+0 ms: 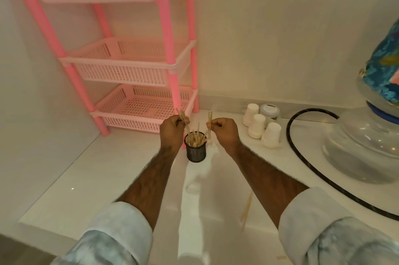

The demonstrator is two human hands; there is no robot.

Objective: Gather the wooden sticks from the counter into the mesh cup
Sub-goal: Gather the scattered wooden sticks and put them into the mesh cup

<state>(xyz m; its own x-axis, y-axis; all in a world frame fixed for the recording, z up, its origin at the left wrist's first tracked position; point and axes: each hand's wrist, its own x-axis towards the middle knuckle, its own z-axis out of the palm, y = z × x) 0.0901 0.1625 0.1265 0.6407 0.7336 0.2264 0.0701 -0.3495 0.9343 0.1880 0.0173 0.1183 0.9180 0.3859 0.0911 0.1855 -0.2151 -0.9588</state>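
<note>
Wooden sticks [209, 116] in left fingers [185, 122], right fingers [216, 123], curled

Fig.: My left forearm [149, 184] and right forearm [265, 174] reach forward and converge slightly, each bare below a rolled sleeve [116, 228]. My left hand [172, 133] shows its back, fingers curled, pinching sticks [181, 114] whose ends rise slanting above the knuckles. My right hand [224, 133] is level with it, a little apart, fingers likewise curled, pinching other sticks [209, 116] that stand nearly upright above thumb and forefinger. Both wrists lie roughly in line with their forearms.
</note>
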